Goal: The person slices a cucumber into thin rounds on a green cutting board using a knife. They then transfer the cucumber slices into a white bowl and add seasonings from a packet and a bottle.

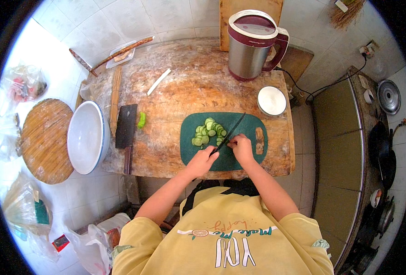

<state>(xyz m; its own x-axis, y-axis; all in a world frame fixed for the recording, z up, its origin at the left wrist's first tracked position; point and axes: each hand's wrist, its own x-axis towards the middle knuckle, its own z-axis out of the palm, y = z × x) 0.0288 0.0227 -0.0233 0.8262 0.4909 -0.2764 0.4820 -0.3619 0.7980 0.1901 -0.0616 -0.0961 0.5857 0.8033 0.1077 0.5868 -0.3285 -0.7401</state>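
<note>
A dark narrow-bladed knife [233, 129] slants across the green cutting board [191, 158], its tip toward the far right. My left hand [204, 160] is closed round its handle. To the right of the blade, my right hand [242, 149] has its fingers curled and drawn together close to the board. What they hold, if anything, is hidden by the fingers. Sliced cucumber [205, 133] lies in a loose pile on the board, left of the blade, with some rounds lined up against it.
Left of the board lie a green pepper piece [142, 120] and a cleaver [126, 123]. A white basin [87, 137] stands beyond them. A small white bowl [271, 101] and a steel jug appliance [253, 48] with a cord stand at the right. A white strip [159, 82] lies farther back.
</note>
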